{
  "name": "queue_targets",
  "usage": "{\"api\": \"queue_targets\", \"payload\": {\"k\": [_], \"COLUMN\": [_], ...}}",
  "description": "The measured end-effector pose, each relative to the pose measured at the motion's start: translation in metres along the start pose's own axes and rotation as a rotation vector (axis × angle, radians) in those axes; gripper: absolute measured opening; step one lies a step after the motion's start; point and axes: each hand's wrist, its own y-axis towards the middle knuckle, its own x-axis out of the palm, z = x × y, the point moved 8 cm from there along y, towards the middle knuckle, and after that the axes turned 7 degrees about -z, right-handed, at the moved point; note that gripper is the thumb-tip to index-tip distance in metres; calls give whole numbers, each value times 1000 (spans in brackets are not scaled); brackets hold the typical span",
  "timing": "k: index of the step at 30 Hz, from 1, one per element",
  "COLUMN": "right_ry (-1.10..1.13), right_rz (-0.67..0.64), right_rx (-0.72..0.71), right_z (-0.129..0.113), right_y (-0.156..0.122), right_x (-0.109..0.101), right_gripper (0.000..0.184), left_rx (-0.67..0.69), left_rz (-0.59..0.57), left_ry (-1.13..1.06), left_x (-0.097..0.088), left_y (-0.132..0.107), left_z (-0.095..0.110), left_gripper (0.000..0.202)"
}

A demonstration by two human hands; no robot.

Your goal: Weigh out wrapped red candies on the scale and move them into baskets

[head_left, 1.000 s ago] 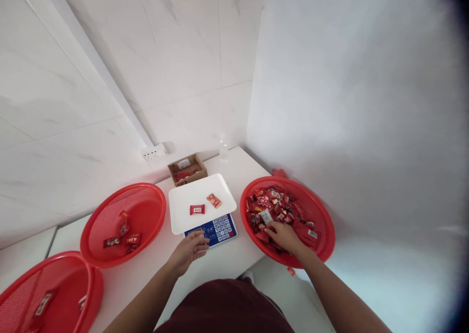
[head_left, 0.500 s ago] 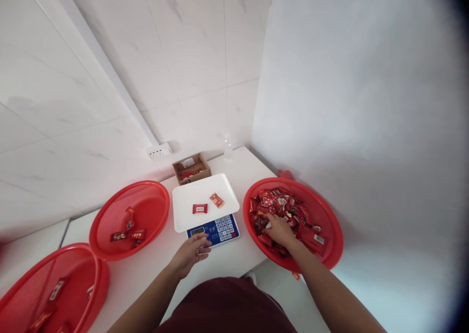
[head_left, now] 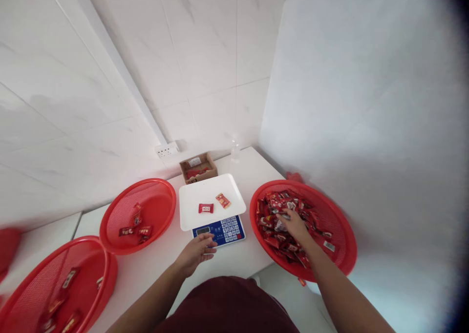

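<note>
My right hand (head_left: 295,227) reaches into the right red mesh basket (head_left: 350,247), which holds a heap of red wrapped candies (head_left: 273,238). Its thumb and fingers close around a small wrapped candy with a silvery part, partly hidden by the fingers. Over the front edge of the blue-and-white digital scale (head_left: 218,237), my left hand (head_left: 196,255) hovers with loosely bent fingers apart and nothing in them. On the scale's white tray (head_left: 190,194) lie a red wrapped candy (head_left: 205,208) and a yellow-and-red one (head_left: 223,200).
Two more red baskets stand at left: one (head_left: 166,220) with a few candies, a nearer one (head_left: 110,286) with several. Behind the scale are a cardboard box (head_left: 208,176) with red packets and a clear bottle (head_left: 235,152). Walls bound the white table (head_left: 256,164).
My right hand has shifted slightly deeper and rightward over the candy heap, disturbing some pieces. The view has swung a little left. My left hand stays by the scale, and both tray candies remain in place.
</note>
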Motion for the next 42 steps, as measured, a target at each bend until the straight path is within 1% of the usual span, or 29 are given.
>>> {"api": "queue_targets", "payload": {"k": [3, 5, 6, 8, 9, 10, 11, 13, 14, 15, 16, 18, 20, 22, 23, 25, 27, 30, 33, 36, 38, 40, 42], "right_ry": [181, 326, 421, 607, 662, 664, 619, 484, 424, 381, 361, 398, 492, 600, 665, 787, 888, 923, 926, 941, 974, 1020, 1057], "right_rz": [16, -36, -85, -223, -317, -420, -541, -766, -844, -892, -914, -887, -801, -682, -623, -533, -461, -414, -370, -357, -360, -369, -402], "right_rx": [26, 27, 44, 102, 122, 112, 67, -66, -121, -151, -152, -68, 80, 215, 266, 319, 334, 317, 355, 381, 363, 318, 273], "right_z": [-5, -17, -25, -46, -60, -76, -95, -127, -138, -144, -145, -137, -121, -108, -105, -107, -113, -119, -109, -102, -108, -121, -137], "right_y": [-3, -11, -17, -32, -41, -51, -61, -84, -94, -101, -104, -101, -89, -75, -67, -54, -43, -38, -42, -47, -45, -41, -38], "right_x": [-16, -15, -10, 8, 22, 36, 52, 84, 99, 112, 124, 143, 156, 164, 167, 174, 179, 183, 183, 184, 185, 187, 189], "right_gripper": [39, 38, 37, 35, 35, 33, 30, 24, 22, 21, 20, 21, 24, 27, 28, 26, 24, 23, 19, 13, 11, 9, 18], "left_rx": [-12, -5, 1, 30, 50, 73, 100, 145, 157, 163, 162, 142, 105, 67, 53, 37, 29, 40, 44, 26, 12, 0, -5], "left_rz": [-12, -41, -63, -121, -153, -186, -218, -275, -287, -285, -269, -202, -110, -21, 16, 55, 72, 83, 95, 109, 107, 99, 90], "left_ry": [9, 36, 54, 86, 93, 93, 88, 80, 82, 86, 85, 46, -46, -142, -176, -219, -242, -263, -262, -241, -227, -223, -225], "left_x": [-1, 5, 10, 25, 34, 43, 51, 65, 68, 69, 66, 51, 30, 8, -2, -17, -27, -37, -46, -53, -56, -56, -55], "left_y": [0, 1, 1, 2, 3, 4, 5, 9, 11, 14, 16, 19, 18, 13, 10, 3, -3, -11, -17, -20, -21, -20, -19], "left_z": [0, 5, 8, 16, 20, 23, 27, 30, 30, 28, 26, 19, 10, 2, -2, -6, -10, -12, -16, -21, -24, -26, -26], "left_gripper": [49, 50, 51, 52, 54, 56, 59, 62, 61, 59, 55, 44, 34, 26, 23, 19, 18, 18, 20, 23, 23, 22, 24]}}
